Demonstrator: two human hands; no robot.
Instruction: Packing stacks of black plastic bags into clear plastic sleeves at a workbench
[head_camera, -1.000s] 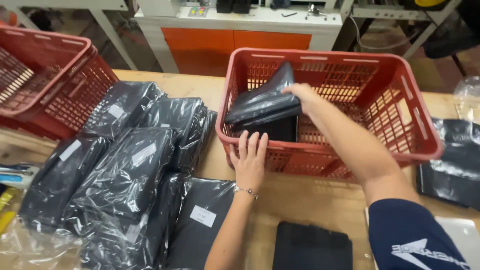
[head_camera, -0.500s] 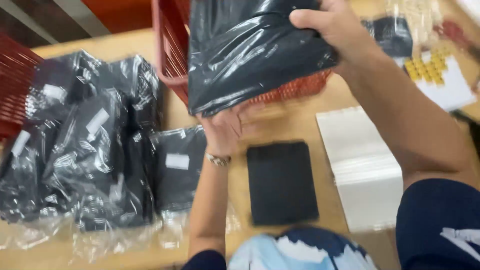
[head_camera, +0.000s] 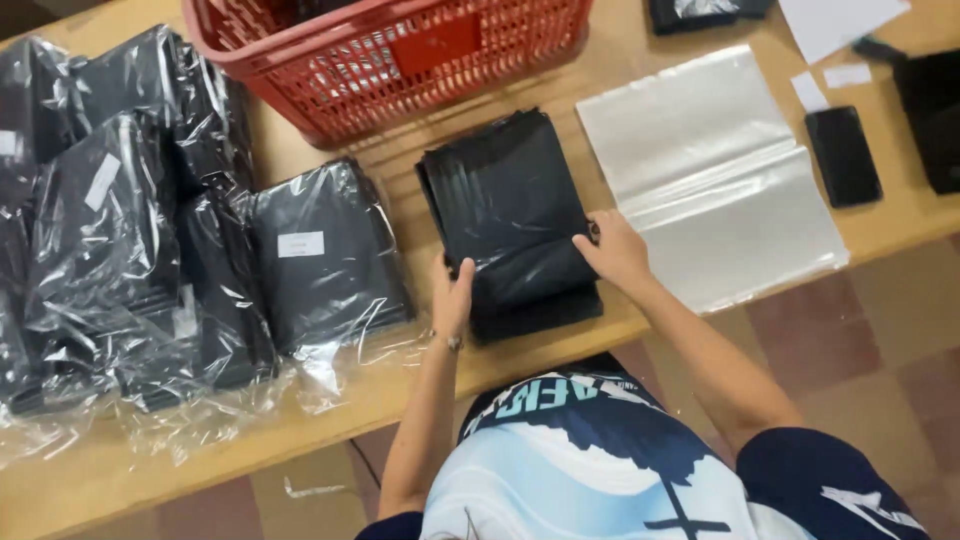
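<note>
Black bag stack (head_camera: 512, 225) now down on table (head_camera: 620, 75), no longer lifted; left hand (head_camera: 452, 298), right hand (head_camera: 617, 250) gripping its edges

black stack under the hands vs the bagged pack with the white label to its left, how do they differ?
The black stack has no outer clear bag; the labelled pack is sealed in crinkled clear plastic. The stack shows no label; the pack carries a white one. The left hand and right hand touch the stack's near edge; the pack lies untouched among other bagged packs. Both are dark, flat, rectangular, and lie on the wooden table.
</note>
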